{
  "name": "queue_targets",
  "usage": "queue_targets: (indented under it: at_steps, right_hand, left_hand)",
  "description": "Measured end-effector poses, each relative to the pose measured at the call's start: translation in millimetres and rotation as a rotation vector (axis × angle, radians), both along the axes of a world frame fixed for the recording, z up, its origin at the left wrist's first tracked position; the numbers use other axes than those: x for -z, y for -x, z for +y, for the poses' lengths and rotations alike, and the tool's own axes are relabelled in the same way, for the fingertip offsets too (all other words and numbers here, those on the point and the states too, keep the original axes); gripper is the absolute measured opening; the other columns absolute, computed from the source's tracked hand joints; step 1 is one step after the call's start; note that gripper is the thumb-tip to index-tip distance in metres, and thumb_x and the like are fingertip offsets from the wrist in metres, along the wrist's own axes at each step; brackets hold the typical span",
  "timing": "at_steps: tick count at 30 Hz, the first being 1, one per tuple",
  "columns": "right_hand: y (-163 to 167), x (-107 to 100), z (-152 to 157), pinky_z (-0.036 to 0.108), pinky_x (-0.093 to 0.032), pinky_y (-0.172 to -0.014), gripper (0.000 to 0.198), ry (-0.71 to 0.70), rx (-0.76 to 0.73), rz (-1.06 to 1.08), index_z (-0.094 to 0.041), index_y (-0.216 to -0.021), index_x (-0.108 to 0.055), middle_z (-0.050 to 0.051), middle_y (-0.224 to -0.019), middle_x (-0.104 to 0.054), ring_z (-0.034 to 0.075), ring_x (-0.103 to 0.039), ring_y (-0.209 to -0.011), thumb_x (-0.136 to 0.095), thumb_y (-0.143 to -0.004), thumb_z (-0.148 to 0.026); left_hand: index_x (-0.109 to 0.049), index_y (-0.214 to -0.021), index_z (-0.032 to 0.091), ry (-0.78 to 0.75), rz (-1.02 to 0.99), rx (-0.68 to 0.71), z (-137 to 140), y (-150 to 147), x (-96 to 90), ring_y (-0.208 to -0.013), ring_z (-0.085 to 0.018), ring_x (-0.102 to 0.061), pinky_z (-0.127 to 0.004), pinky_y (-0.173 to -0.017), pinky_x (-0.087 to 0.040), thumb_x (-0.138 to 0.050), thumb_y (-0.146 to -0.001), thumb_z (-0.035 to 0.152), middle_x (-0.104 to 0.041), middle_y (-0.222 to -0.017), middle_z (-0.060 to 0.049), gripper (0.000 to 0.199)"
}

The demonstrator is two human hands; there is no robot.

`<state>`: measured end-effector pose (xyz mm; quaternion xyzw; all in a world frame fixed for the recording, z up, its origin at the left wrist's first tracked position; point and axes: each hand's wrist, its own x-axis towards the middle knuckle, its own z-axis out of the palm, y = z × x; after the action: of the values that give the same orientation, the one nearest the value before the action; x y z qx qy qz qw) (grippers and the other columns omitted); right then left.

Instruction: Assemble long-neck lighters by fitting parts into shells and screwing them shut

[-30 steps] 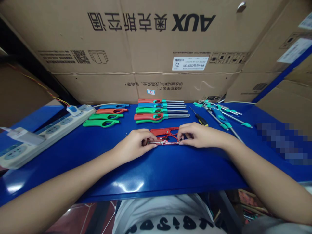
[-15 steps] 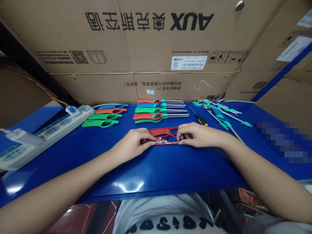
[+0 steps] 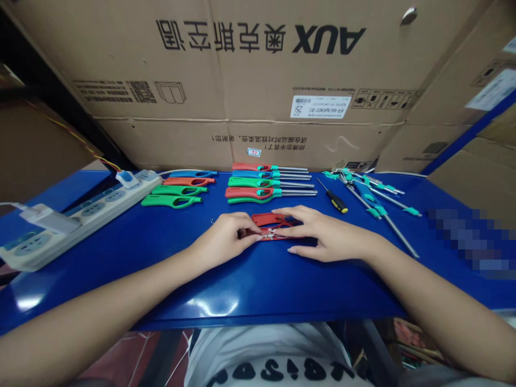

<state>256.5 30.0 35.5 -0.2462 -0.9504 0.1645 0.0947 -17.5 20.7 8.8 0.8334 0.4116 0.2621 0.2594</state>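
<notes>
An opened red lighter casing (image 3: 266, 219) lies on the blue table in front of me. Its lower half has a small metal part and white wires (image 3: 269, 235) in it. My left hand (image 3: 231, 232) is closed, thumb and fingers pinching the left end of that lower half. From the right, my right hand (image 3: 322, 231) reaches over the casing with its fingers spread. One of its fingertips touches the wires, and the hand covers the casing's right end. What lies beneath my fingers is hidden.
Behind the casing lie several long-nosed lighters (image 3: 252, 192) and, further left, several handle shells (image 3: 173, 201). A screwdriver (image 3: 336, 201) and loose metal tubes with teal ends (image 3: 387, 215) are to the right. A power strip (image 3: 92, 215) runs along the left. A cardboard wall (image 3: 250, 75) stands behind.
My right hand has moved from the casing's right end leftward over it, and its fingers have spread apart. My left hand keeps its pinch. The view has shifted slightly.
</notes>
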Motion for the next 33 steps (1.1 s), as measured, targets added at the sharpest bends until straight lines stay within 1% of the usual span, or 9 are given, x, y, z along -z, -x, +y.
queue_targets:
  at_steps: [3,6,9,13,17,22,28,31,33]
  right_hand:
    - [0,3,0,0.057,-0.029,-0.12,0.051,0.049,0.013,-0.084,-0.034,-0.146,-0.054,0.006,-0.167,-0.026,0.034,-0.033,-0.148,-0.061,-0.095,-0.039]
    - [-2,4,2,0.058,-0.027,-0.121,0.053,0.06,0.014,-0.118,-0.035,-0.148,-0.05,0.006,-0.168,-0.02,0.035,-0.028,-0.151,-0.06,-0.096,-0.038]
    - [-4,4,2,0.061,-0.026,-0.121,0.053,-0.004,0.018,-0.157,-0.036,-0.148,-0.049,0.007,-0.168,-0.018,0.036,-0.027,-0.151,-0.06,-0.097,-0.039]
    - [-3,4,0,0.064,-0.025,-0.118,0.055,-0.103,0.044,-0.24,-0.038,-0.152,-0.043,0.006,-0.169,-0.014,0.039,-0.026,-0.151,-0.056,-0.098,-0.044]
    - [-2,7,-1,0.064,-0.025,-0.119,0.058,-0.142,0.036,-0.248,-0.038,-0.153,-0.04,0.006,-0.168,-0.017,0.039,-0.027,-0.151,-0.054,-0.098,-0.048]
    - [-2,10,-1,0.062,-0.023,-0.121,0.059,-0.157,0.035,-0.251,-0.037,-0.154,-0.039,0.007,-0.168,-0.018,0.036,-0.026,-0.152,-0.052,-0.099,-0.052]
    - [1,14,-2,0.063,-0.019,-0.122,0.061,-0.107,0.035,-0.227,-0.032,-0.156,-0.037,0.013,-0.167,-0.021,0.035,-0.027,-0.152,-0.051,-0.099,-0.051]
    - [3,15,2,0.061,-0.024,-0.121,0.059,-0.12,0.001,-0.172,-0.031,-0.154,-0.041,0.011,-0.166,-0.025,0.034,-0.031,-0.15,-0.052,-0.099,-0.05]
    - [2,11,7,0.054,-0.034,-0.118,0.051,-0.178,0.033,-0.098,-0.03,-0.149,-0.05,0.01,-0.161,-0.038,0.031,-0.043,-0.144,-0.051,-0.1,-0.047]
  left_hand:
    - [-0.079,-0.091,0.019,0.033,-0.005,-0.006,1,0,0.5,-0.069,-0.014,-0.063,-0.025,-0.065,-0.048,-0.069,-0.088,0.026,-0.071,-0.084,-0.004,0.012]
    - [-0.078,-0.091,0.019,0.062,-0.003,-0.009,1,0,0.6,-0.067,-0.014,-0.062,-0.025,-0.064,-0.048,-0.069,-0.088,0.029,-0.071,-0.084,-0.005,0.014]
    - [-0.078,-0.09,0.018,0.074,-0.01,-0.006,2,-1,0.4,-0.066,-0.013,-0.061,-0.024,-0.062,-0.046,-0.07,-0.088,0.03,-0.071,-0.084,-0.004,0.015]
    - [-0.078,-0.088,0.018,0.107,-0.012,0.0,2,-1,-0.2,-0.061,-0.012,-0.058,-0.023,-0.058,-0.045,-0.069,-0.087,0.03,-0.07,-0.081,-0.004,0.015]
    - [-0.076,-0.085,0.016,0.125,-0.01,-0.011,2,-1,-0.7,-0.058,-0.011,-0.057,-0.023,-0.056,-0.044,-0.069,-0.087,0.031,-0.069,-0.079,-0.003,0.016]
    - [-0.076,-0.088,0.016,0.118,-0.009,-0.003,2,-1,1.6,-0.057,-0.01,-0.055,-0.022,-0.055,-0.042,-0.069,-0.087,0.029,-0.067,-0.077,-0.002,0.015]
    - [-0.077,-0.086,0.015,0.155,-0.039,-0.021,3,-2,2.7,-0.055,-0.01,-0.055,-0.022,-0.053,-0.042,-0.07,-0.086,0.029,-0.066,-0.075,-0.002,0.015]
    - [-0.077,-0.085,0.015,0.11,0.017,-0.036,1,-2,-0.2,-0.057,-0.01,-0.055,-0.022,-0.055,-0.042,-0.07,-0.086,0.025,-0.067,-0.077,-0.002,0.012]
    - [-0.077,-0.087,0.016,0.056,0.06,-0.031,-2,-2,-2.6,-0.059,-0.01,-0.057,-0.022,-0.057,-0.044,-0.069,-0.087,0.023,-0.068,-0.079,-0.002,0.011]
